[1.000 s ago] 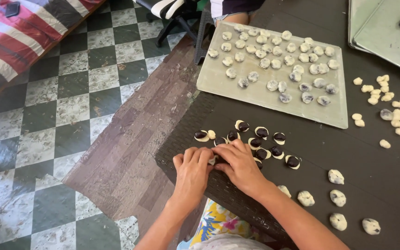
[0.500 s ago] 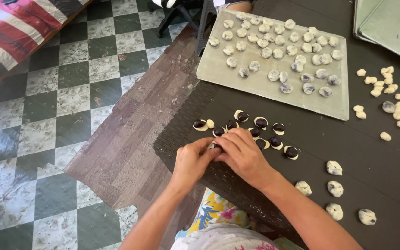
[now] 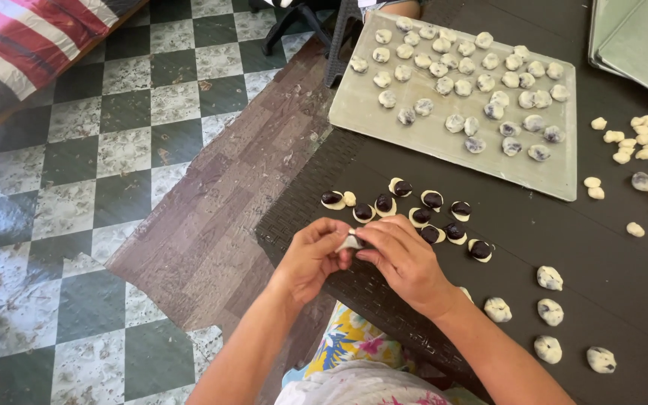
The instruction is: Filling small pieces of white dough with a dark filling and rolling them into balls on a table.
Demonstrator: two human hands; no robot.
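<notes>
My left hand (image 3: 310, 257) and my right hand (image 3: 405, 259) meet at the near edge of a dark woven table (image 3: 534, 247). Together their fingertips pinch one small pale piece of dough (image 3: 352, 241). Just beyond my hands lie several flat dough rounds topped with dark filling (image 3: 421, 216). To the right of my right forearm rest several closed dough balls (image 3: 550, 278) with dark specks showing through.
A pale tray (image 3: 444, 142) holding several closed dough balls lies at the table's far side. Small plain dough lumps (image 3: 643, 150) are scattered at the right. Another tray (image 3: 639, 45) sits at the top right. Green-and-white checkered floor (image 3: 76, 187) and a brown mat (image 3: 219, 217) lie left.
My hands have lifted slightly off the table and drawn closer together around the dough piece. The view has shifted a little; the rest lies as before.
</notes>
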